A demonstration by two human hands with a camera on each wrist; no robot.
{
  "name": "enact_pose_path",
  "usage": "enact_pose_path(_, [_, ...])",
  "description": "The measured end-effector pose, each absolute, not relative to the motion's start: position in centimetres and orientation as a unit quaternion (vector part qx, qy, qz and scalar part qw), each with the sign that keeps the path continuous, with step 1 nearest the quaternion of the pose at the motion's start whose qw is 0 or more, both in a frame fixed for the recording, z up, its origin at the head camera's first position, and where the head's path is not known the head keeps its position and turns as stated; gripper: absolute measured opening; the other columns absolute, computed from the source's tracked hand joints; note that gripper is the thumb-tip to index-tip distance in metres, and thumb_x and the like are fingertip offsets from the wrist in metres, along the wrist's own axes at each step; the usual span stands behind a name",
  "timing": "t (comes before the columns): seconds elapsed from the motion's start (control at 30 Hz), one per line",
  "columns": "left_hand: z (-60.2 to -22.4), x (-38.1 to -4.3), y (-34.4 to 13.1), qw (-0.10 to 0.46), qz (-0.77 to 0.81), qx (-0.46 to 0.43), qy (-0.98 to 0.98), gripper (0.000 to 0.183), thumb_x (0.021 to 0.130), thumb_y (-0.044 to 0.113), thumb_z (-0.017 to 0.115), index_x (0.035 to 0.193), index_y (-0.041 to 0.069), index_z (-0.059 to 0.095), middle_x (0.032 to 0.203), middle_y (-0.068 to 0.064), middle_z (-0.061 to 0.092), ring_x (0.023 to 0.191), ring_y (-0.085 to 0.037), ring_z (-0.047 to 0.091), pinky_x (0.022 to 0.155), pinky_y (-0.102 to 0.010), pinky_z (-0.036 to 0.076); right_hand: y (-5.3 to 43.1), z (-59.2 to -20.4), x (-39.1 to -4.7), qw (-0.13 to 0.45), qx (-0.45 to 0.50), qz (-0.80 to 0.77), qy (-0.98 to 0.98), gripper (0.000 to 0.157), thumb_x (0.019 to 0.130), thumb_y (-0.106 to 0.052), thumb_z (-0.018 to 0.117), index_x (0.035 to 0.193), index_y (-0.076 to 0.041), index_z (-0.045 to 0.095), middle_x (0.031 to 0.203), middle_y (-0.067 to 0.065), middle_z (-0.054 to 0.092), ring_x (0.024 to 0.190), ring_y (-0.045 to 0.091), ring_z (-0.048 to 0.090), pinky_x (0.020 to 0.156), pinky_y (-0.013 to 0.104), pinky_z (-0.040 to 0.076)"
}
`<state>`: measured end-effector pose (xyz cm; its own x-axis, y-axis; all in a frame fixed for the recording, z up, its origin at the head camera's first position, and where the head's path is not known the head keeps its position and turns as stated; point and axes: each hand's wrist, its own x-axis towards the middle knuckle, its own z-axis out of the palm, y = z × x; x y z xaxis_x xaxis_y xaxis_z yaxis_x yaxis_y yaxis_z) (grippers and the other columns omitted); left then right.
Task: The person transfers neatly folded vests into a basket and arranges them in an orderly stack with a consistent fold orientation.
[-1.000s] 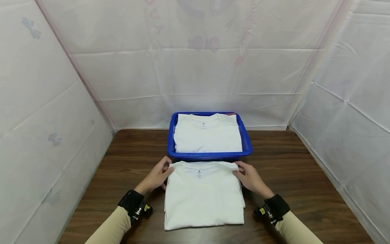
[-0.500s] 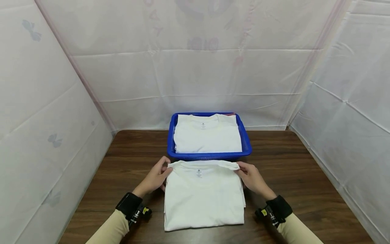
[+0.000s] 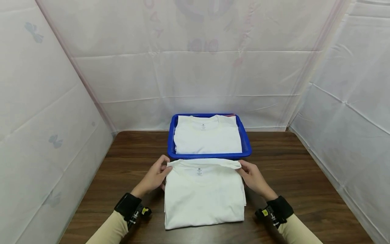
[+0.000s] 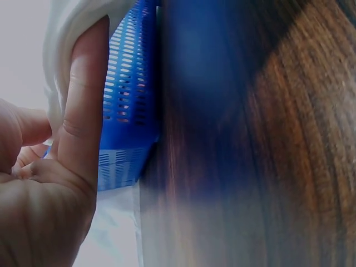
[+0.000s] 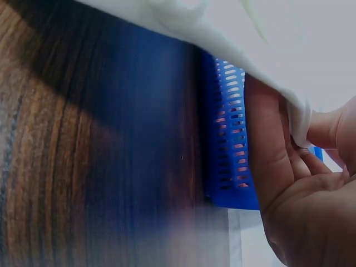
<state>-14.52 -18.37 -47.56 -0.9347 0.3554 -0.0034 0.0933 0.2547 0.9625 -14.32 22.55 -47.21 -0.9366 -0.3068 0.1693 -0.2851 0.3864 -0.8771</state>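
Note:
A folded white T-shirt (image 3: 204, 200) with a printed neck label lies in front of the blue basket, collar side toward it. My left hand (image 3: 156, 175) pinches its far left corner between thumb and fingers. At the far right corner, my right hand (image 3: 253, 178) pinches the cloth the same way. In the left wrist view, a finger (image 4: 86, 94) reaches under the fabric while the thumb presses from above. The right wrist view shows the shirt's edge (image 5: 222, 47) lifted off the table, with fingers (image 5: 267, 139) beneath it.
Just beyond the shirt stands the blue plastic basket (image 3: 246, 144), with slotted sides. Inside it lies another folded white T-shirt (image 3: 207, 137), and something reddish shows at its back right corner. White sheeting (image 3: 195, 78) surrounds the brown wooden table (image 3: 134, 149) at the back and sides.
The shirt's far edge has risen slightly and shifted a little toward the basket, its right corner now bunched. Both hands keep their hold on the corners and have barely moved.

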Motion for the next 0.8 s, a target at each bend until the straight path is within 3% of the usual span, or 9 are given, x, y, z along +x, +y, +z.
enact_pose_path(0.17, [-47.2,-14.5,-18.5,0.103,0.591,0.142,0.787,0.015,0.11,0.011,0.047,0.123,0.008,0.039,0.086,-0.015,0.064,0.056,-0.022,0.061,0.045,-0.053,0.056,22.9,-48.3,-15.0,0.001,-0.18,-0.533,0.827,0.026,0.108,-0.017,0.055,0.13,-0.011,0.066,0.087,0.007,0.072,0.052,0.037,0.057,0.041,0.032,0.047])
enact_pose_path(0.43, [-46.1,-14.5,-18.4,0.084,0.582,0.127,0.799,0.016,0.11,0.014,0.048,0.124,0.01,0.041,0.093,-0.016,0.068,0.057,-0.025,0.062,0.049,-0.059,0.055,22.7,-47.5,-15.3,-0.024,-0.182,-0.534,0.825,0.03,0.108,-0.013,0.055,0.134,-0.003,0.064,0.104,0.014,0.074,0.061,0.015,0.062,0.046,0.032,0.05])
enact_pose_path(0.63, [-45.2,-14.7,-18.1,0.068,0.58,0.127,0.802,0.016,0.11,0.014,0.049,0.124,0.01,0.041,0.09,-0.015,0.069,0.053,-0.023,0.06,0.05,-0.062,0.054,22.7,-46.5,-15.5,-0.014,-0.163,-0.532,0.831,0.032,0.108,-0.007,0.052,0.137,0.004,0.061,0.096,0.017,0.072,0.056,0.019,0.057,0.043,0.033,0.048])
enact_pose_path(0.8, [-44.5,-15.0,-18.1,0.057,0.58,0.126,0.802,0.017,0.11,0.016,0.049,0.124,0.01,0.042,0.091,-0.015,0.07,0.051,-0.023,0.06,0.05,-0.063,0.054,22.6,-45.7,-15.8,-0.017,-0.164,-0.532,0.83,0.032,0.108,-0.011,0.054,0.136,0.001,0.062,0.084,0.012,0.07,0.053,0.016,0.056,0.042,0.037,0.05])
